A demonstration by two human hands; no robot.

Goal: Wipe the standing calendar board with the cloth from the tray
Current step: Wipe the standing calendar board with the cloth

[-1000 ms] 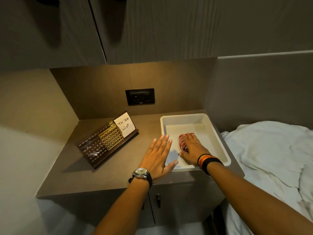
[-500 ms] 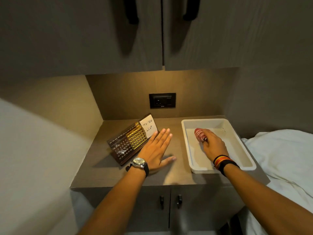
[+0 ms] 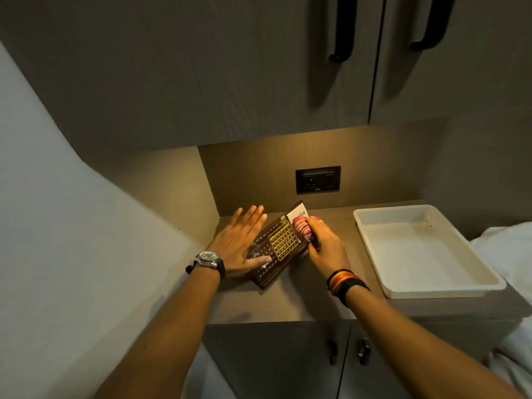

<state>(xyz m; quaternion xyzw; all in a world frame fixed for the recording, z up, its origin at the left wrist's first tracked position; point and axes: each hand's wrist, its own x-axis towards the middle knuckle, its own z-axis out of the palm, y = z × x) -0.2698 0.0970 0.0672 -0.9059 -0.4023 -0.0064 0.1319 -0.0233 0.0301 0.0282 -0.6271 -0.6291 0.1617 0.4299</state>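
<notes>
While left hand (image 3: 240,246) braces calendar board (image 3: 278,246), right hand (image 3: 325,245) fingers clench cloth (image 3: 302,229)

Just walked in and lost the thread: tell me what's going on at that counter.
A person is wiping the standing calendar board on the counter. The right hand holds a bunched red-and-white striped cloth against the board's upper right part, by the white note card. The left hand lies open and flat at the board's left side, thumb on its face, steadying it. The white tray to the right holds nothing.
</notes>
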